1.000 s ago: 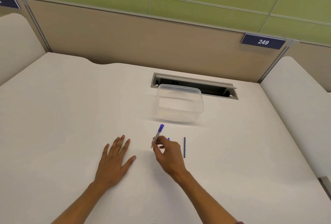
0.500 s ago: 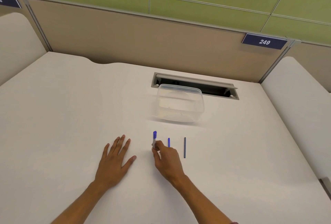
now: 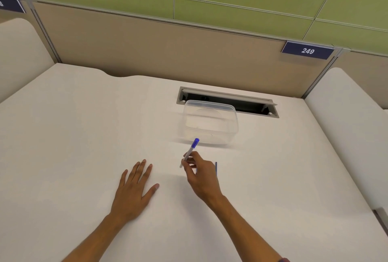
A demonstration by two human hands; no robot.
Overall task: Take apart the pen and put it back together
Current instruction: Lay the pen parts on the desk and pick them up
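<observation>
My right hand (image 3: pixel 200 174) pinches the pen barrel (image 3: pixel 190 151), a clear tube with a blue end cap, tilted up and away over the white desk (image 3: pixel 63 146). Just right of that hand a thin blue refill (image 3: pixel 216 168) lies on the desk, partly hidden behind my knuckles. A small blue pen piece that lay between them is now hidden by my hand. My left hand (image 3: pixel 134 186) rests flat on the desk, fingers spread, holding nothing.
A clear plastic container (image 3: pixel 210 124) stands just beyond the pen. Behind it is an open cable slot (image 3: pixel 227 101) in the desk. A beige partition (image 3: pixel 168 47) closes the far edge, with padded side panels left and right.
My right hand had lowered the pen barrel toward the desk half a second ago; it has now lifted it again, tilted up to the right. My left hand stayed put.
</observation>
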